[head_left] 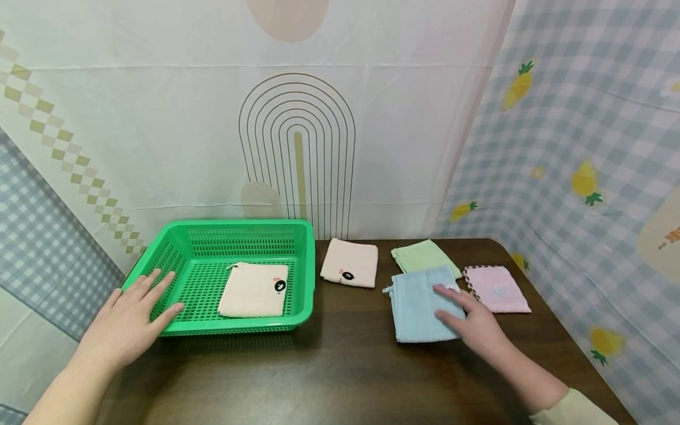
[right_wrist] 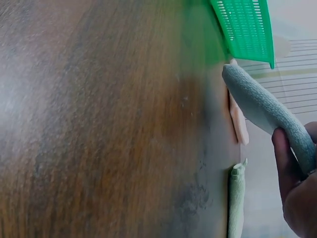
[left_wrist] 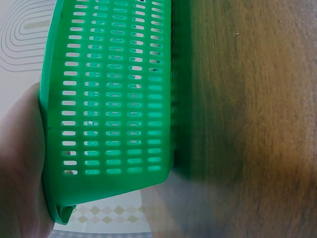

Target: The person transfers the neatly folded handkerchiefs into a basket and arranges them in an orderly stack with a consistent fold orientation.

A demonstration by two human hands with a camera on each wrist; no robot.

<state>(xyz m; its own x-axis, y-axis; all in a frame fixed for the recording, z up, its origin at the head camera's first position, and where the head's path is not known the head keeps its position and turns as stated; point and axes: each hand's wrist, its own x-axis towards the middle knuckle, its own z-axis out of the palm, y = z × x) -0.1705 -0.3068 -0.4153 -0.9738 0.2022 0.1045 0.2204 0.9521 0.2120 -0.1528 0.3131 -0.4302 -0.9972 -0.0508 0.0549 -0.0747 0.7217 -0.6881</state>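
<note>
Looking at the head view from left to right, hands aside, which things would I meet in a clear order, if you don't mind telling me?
Green basket with one white cloth inside → another white cloth → light blue cloth → pink cloth.

Behind the brown wooden table (head_left: 329,372) hangs a pale sheet (head_left: 409,130) printed with nested arches (head_left: 298,159) and a diamond band (head_left: 70,154), while blue-checked fabric (head_left: 632,124) patterned with yellow pineapples (head_left: 584,178) runs along the table's right side and a checked panel (head_left: 26,212) hangs to its left.
</note>
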